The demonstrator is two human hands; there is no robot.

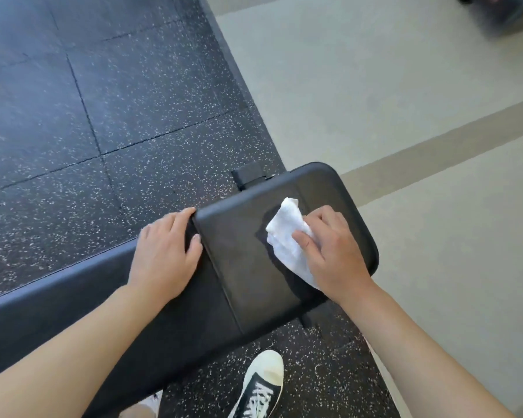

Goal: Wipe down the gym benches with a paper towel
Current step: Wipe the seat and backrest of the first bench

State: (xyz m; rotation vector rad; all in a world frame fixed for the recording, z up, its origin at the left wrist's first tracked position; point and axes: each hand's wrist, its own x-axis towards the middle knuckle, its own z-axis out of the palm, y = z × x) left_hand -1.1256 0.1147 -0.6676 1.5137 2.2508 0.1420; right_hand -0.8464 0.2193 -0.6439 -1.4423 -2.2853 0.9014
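Note:
A black padded gym bench (239, 267) runs from the lower left to the middle of the view, split by a gap into a long back pad and a shorter seat pad. My right hand (332, 248) presses a crumpled white paper towel (287, 233) onto the seat pad, fingers curled over it and thumb on top. A darker wet streak shows on the pad around the towel. My left hand (166, 251) rests flat on the back pad beside the gap, its fingertips at the pad's far edge.
Black speckled rubber floor tiles (88, 116) lie beyond and under the bench. To the right is pale green flooring (375, 86) with a beige stripe. My black and white sneaker (260, 384) stands below the bench. A dark blurred object (507, 13) sits at the top right corner.

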